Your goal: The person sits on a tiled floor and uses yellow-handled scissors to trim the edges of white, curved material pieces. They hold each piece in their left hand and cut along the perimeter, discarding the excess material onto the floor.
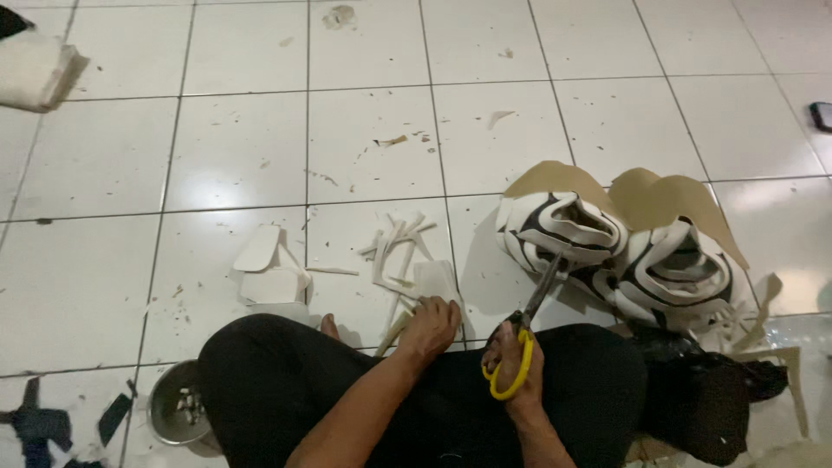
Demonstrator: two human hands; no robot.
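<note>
Here, scissors (530, 322) in right hand (513, 364)

Single head-worn view, looking steeply down and forward from a seated person, close over the lap and both hands, white tiled floor (364, 139) stretching ahead, far edges wide-angled and perhaps slightly distorted, no second view sharing it.

A white tiled floor (364, 147) carries pale offcut strips (399, 256), two flat white pieces (264, 264), a heap of black-and-white shaped parts (624, 251) under tan sheets (659, 195), a metal bowl (173, 412), and dark scraps (43, 425) at its near-left corner.
</note>
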